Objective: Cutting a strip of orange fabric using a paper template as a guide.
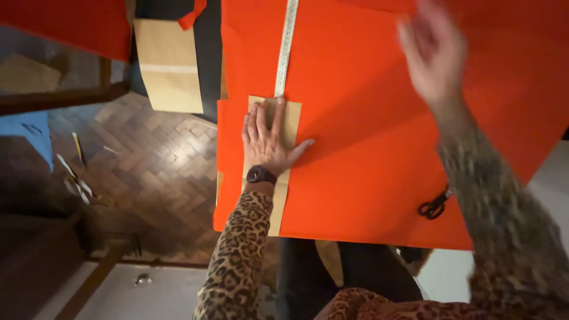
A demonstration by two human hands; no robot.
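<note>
Warm, dim indoor light, dark floor side, heavy motion blur on right hand [434, 50].

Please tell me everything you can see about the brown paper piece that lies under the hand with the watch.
The brown paper piece is a long, narrow strip of flat, kraft-like paper with straight cut edges. It lies on the orange fabric, near its left border, and reaches down to the fabric's lower edge. The left hand presses flat on its upper part, fingers spread, and the wrist covers its middle. The white measuring tape meets its top edge. It shows no folds or marks.
</note>
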